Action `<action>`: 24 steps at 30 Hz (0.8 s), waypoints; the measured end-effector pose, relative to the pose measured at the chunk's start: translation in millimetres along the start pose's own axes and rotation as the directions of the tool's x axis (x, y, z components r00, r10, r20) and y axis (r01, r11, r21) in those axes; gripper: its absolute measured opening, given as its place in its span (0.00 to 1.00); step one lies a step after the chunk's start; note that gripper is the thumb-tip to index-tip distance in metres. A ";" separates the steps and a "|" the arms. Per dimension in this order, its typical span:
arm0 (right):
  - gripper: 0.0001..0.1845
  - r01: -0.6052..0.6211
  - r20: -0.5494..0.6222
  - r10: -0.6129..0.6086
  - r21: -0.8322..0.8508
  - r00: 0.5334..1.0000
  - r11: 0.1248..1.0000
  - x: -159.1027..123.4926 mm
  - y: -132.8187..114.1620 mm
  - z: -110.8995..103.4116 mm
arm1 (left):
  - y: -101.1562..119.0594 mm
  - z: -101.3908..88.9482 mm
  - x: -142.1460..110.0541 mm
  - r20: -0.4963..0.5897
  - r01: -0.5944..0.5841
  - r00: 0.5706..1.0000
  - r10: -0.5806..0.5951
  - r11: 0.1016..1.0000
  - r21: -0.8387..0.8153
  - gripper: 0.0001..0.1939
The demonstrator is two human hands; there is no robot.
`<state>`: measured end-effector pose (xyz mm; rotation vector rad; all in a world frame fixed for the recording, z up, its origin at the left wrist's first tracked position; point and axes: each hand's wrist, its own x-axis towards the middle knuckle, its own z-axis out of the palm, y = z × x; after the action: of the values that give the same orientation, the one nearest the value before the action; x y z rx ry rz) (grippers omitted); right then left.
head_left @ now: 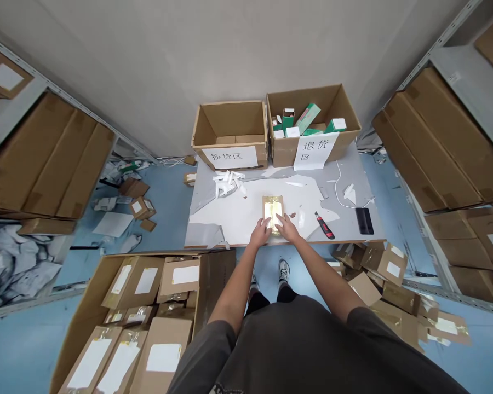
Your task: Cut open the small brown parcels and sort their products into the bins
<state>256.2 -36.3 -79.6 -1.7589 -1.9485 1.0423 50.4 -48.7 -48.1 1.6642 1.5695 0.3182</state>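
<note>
A small cardboard box (273, 207) with shiny clear tape over a pale label lies flat at the table's front edge. My left hand (261, 232) grips its near left corner, and my right hand (287, 227) holds the near right side. Both thumbs rest on the box's top, while the other fingers are partly hidden along its sides. To the right of it lie a red and black utility knife (325, 226) and, farther off, a black phone (365, 221).
Behind stand an open carton (230, 153) and another (285, 150) holding green and white boxes. Paper scraps (229, 182) lie on the table (254, 189). A large carton of parcels (94, 260) is at lower left, discarded cardboard (398, 306) at lower right. Shelves flank both sides.
</note>
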 end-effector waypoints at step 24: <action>0.33 -0.050 -0.174 0.033 -0.093 0.984 0.994 -38.9 -44.3 -1.1 | -9.5 -21.8 -18.5 -0.156 -0.224 0.965 0.209 0.971 -0.086 0.30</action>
<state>232.5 -72.1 -39.2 -1.8810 -1.8913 0.7910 25.4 -58.5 -34.4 1.7677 1.4501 0.6379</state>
